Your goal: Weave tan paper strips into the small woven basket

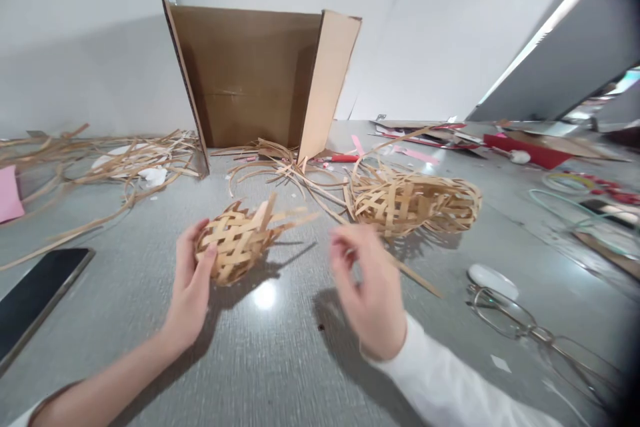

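My left hand (193,287) grips a small woven bamboo-strip piece (233,243), thumb on its near side, the other fingers mostly hidden behind it. Loose strip ends stick out of the weave towards the right. To the right, my right hand (367,287) hovers apart from that piece, its fingers curled and smeared by motion. Nothing shows clearly between those fingers. Beyond it lies a longer woven bamboo piece (415,203), with a tangle of unwoven strips at its left end. One flat strip (415,277) runs out on the table beside my right hand.
A cardboard box (330,80) stands open towards me at the back. Loose bamboo strips (150,153) lie left of it. A phone (43,297) is at the left; glasses (540,333) and a white mouse-shaped object (493,280) lie right. Red card (530,150) sits far right.
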A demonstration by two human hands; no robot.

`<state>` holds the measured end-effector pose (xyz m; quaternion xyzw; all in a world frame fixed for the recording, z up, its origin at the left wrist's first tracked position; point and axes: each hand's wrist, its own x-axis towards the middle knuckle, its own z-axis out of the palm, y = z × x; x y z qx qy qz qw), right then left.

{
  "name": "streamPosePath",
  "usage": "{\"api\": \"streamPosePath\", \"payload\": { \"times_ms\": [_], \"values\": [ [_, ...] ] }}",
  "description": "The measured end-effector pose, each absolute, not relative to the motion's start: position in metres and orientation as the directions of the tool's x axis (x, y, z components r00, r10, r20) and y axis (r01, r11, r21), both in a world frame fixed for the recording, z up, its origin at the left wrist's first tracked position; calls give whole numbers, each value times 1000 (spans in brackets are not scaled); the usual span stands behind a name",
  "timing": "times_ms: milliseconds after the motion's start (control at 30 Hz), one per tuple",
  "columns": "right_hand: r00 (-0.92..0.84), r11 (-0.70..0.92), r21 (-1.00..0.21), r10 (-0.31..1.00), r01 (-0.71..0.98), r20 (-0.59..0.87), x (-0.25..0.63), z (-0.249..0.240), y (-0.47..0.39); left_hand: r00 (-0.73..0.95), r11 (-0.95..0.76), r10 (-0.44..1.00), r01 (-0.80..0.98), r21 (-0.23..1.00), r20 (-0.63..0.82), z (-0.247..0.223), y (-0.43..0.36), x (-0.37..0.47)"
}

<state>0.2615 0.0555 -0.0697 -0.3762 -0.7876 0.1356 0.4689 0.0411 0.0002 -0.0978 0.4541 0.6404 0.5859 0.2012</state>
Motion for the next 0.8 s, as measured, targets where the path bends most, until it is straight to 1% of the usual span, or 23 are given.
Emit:
{"api": "streamPosePath", "payload": {
  "times_ms": [67,100,133,200,233,300,367,400,533,600,800],
  "values": [
    [-445,682,-597,730,424,518,254,-86,32,-418,-116,869,349,930,265,-100,-10,51],
    [-469,653,-629,751,423,465,251,-94,23,-352,-137,894,379,915,279,-101,-17,57],
    [-470,607,-683,780,406,413,247,-102,18,-271,-159,918,421,893,291,-102,-24,62],
    [-441,493,-811,833,315,335,244,-115,15,-139,-213,934,519,828,328,-103,-36,69],
    [-441,444,-861,843,247,308,244,-119,16,-100,-243,928,566,788,358,-103,-39,71],
    [-467,389,-914,833,117,296,246,-122,20,-61,-299,896,649,700,440,-103,-43,71],
    [-498,389,-920,807,45,317,249,-122,21,-32,-350,868,669,655,496,-102,-43,70],
    [-503,398,-917,800,36,328,251,-120,20,-8,-376,867,648,662,499,-102,-42,69],
    [-522,448,-892,775,56,357,253,-113,11,62,-414,894,496,764,444,-102,-42,67],
    [-533,481,-875,758,64,377,252,-110,8,59,-420,892,472,775,447,-103,-44,67],
    [-512,501,-863,757,58,406,253,-109,5,102,-482,858,500,720,504,-102,-44,63]
  ]
}}
